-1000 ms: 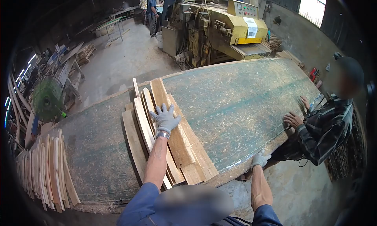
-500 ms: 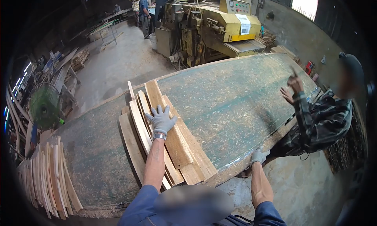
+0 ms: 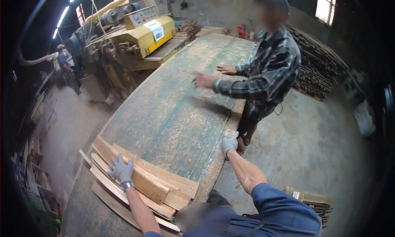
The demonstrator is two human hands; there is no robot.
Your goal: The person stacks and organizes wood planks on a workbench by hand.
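Note:
My left hand (image 3: 121, 170), in a grey glove with a watch at the wrist, lies with spread fingers on a stack of wooden boards (image 3: 151, 186). The boards are long, rough-sawn and slightly fanned out, with pale narrow strips (image 3: 108, 180) along their left side. They rest on the near part of a big green worktable (image 3: 158, 132) strewn with wood shavings. At the table's right edge my right hand (image 3: 229, 144), also gloved, is closed around the rim; the fingertips underneath are hidden.
A co-worker in a plaid shirt (image 3: 269, 68) stands at the table's right side, both hands over its top. Beyond the left edge is a yellow machine (image 3: 154, 35). Stacked lumber (image 3: 314, 64) lies behind the co-worker, and more boards (image 3: 310, 198) are at lower right.
My view has swung to the right, so the table and machine appear further left. The co-worker's raised hands have come down toward the tabletop. My hands keep their places on the boards and rim.

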